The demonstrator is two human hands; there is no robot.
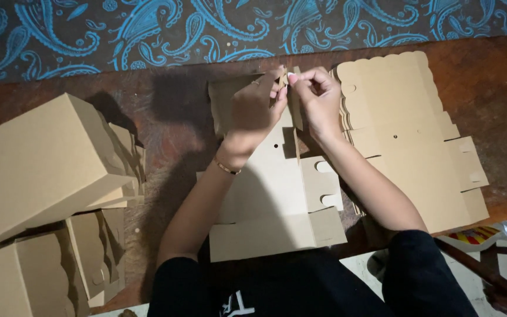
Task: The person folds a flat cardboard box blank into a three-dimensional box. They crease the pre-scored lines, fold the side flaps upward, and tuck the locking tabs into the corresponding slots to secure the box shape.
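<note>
A person is sitting at a dark reddish wooden surface [488, 88], seen from above, and both hands are working on a flat brown cardboard box blank [277, 194]. The blank is lying at the middle of the near edge, partly folded, with its far flap standing up toward the far edge. The left hand [254, 108] is closing its fingers on the top of that raised flap, and the right hand [318, 100] is pinching the same spot from the other side, so the fingertips of both hands are meeting at the flap's upper corner. A thin bracelet [227, 168] is circling the left wrist.

Just right of the hands, a stack of unfolded blanks [406, 135] with scalloped edges is lying toward the right edge. Folded boxes [42, 170] are piling up at the left edge, some cut off by the frame.

The hands are hiding the exact tab they are gripping. The near edge of the surface is lost behind the person's dark clothing, and shadow is blurring the middle.
</note>
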